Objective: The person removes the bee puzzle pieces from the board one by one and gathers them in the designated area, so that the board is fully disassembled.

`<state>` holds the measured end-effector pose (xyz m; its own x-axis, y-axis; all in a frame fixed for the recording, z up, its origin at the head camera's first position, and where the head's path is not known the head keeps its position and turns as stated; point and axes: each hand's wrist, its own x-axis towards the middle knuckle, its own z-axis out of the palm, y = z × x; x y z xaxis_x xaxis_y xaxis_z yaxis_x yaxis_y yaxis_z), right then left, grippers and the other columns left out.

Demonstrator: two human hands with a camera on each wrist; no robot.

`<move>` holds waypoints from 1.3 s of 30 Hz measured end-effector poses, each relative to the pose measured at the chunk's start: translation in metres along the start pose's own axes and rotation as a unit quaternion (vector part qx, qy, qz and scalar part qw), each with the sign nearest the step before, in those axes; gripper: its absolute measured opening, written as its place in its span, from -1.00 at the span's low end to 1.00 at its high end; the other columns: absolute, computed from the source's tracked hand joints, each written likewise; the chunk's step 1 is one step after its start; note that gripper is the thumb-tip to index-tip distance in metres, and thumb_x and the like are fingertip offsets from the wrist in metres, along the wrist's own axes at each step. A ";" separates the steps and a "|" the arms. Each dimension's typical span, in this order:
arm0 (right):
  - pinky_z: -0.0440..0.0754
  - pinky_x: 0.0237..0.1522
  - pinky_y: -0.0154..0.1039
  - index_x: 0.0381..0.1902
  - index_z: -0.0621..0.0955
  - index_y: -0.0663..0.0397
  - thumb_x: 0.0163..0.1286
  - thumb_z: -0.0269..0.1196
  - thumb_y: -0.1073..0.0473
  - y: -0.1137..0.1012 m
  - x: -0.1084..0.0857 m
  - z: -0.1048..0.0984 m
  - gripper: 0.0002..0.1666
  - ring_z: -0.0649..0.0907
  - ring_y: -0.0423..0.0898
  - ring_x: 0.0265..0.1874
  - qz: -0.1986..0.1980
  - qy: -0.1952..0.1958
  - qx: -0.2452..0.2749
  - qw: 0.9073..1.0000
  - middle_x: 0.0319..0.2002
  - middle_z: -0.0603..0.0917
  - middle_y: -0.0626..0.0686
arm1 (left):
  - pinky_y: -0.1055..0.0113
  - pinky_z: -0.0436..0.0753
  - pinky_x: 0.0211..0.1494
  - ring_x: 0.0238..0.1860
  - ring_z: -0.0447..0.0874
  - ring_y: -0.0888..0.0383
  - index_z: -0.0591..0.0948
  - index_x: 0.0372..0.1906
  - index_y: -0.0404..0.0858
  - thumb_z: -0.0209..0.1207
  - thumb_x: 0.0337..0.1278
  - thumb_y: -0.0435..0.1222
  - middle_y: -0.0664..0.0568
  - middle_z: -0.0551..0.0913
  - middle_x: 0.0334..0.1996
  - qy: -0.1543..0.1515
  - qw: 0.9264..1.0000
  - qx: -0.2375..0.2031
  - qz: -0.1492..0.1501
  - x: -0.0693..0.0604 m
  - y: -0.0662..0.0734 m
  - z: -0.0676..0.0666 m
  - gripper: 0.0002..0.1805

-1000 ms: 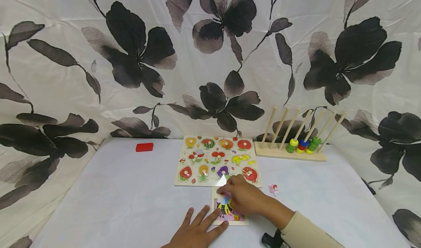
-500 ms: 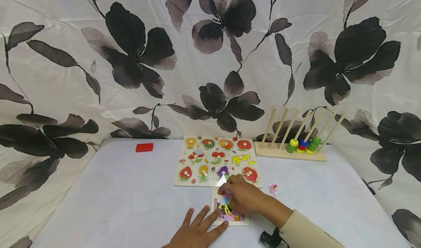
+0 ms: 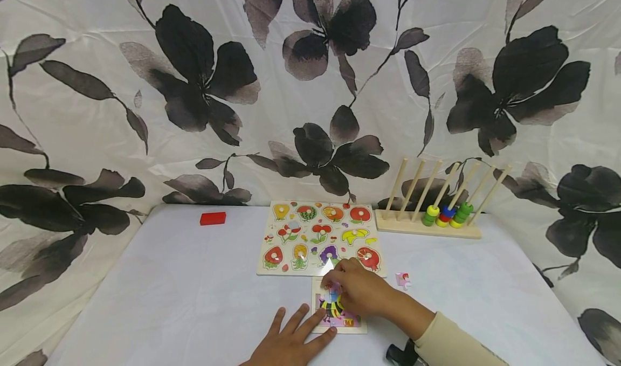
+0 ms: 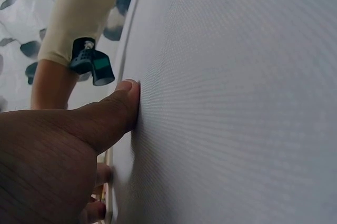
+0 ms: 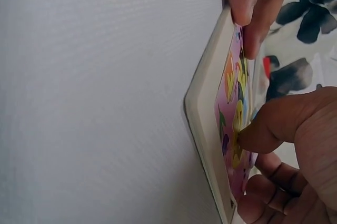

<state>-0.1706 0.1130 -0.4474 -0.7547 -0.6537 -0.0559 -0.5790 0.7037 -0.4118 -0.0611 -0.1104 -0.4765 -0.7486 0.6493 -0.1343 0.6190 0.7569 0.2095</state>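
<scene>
Your puzzle [image 3: 332, 306] lay well in from the counter [image 3: 194, 280]'s far edge. Your left hand [image 3: 293, 338] touched it, fingers spread; your right hand [image 3: 360, 288] bent over it, can't tell if pinching. Looked light, stiff, maybe slick, so the rim [image 3: 352, 330] was probably your best hold.

1. My right hand [image 3: 361, 289] has made only a very small shift: the fingertips lie a trace farther right over the upper part of the bee puzzle [image 3: 339, 323].
2. My beige sleeve [image 3: 456, 344] and the black wrist mount [image 3: 401, 354] went slightly leftward half a second ago; now they are back rightward.
3. In my head view, the floral cloth [image 3: 271, 139] appears slightly lower.
</scene>
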 end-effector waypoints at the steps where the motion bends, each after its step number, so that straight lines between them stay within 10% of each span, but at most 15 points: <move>1: 0.63 0.02 -0.17 0.01 0.70 -0.33 0.25 0.39 0.35 0.000 -0.001 0.000 -0.53 0.50 -0.14 -0.02 -0.002 0.001 -0.001 1.000 -0.08 0.56 -0.14 | -0.45 0.25 0.33 0.53 0.17 -0.13 0.30 0.55 0.31 -0.39 0.14 0.61 0.15 0.18 0.59 0.000 1.000 0.001 0.000 0.000 0.000 0.000 -0.05; 39: 0.64 0.12 -0.09 0.05 0.69 -0.31 0.32 0.37 0.34 0.001 -0.004 -0.001 -0.54 0.59 -0.16 -0.01 -0.010 -0.001 0.011 1.000 -0.04 0.58 -0.13 | -0.45 0.23 0.35 0.53 0.16 -0.12 0.30 0.55 0.33 -0.37 0.12 0.62 0.17 0.16 0.60 -0.010 1.000 -0.001 -0.010 0.001 0.002 -0.001 -0.05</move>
<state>-0.1684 0.1168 -0.4468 -0.7430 -0.6676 -0.0486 -0.5867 0.6845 -0.4327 -0.0605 -0.1086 -0.4754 -0.7562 0.6350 -0.1577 0.6030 0.7700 0.2086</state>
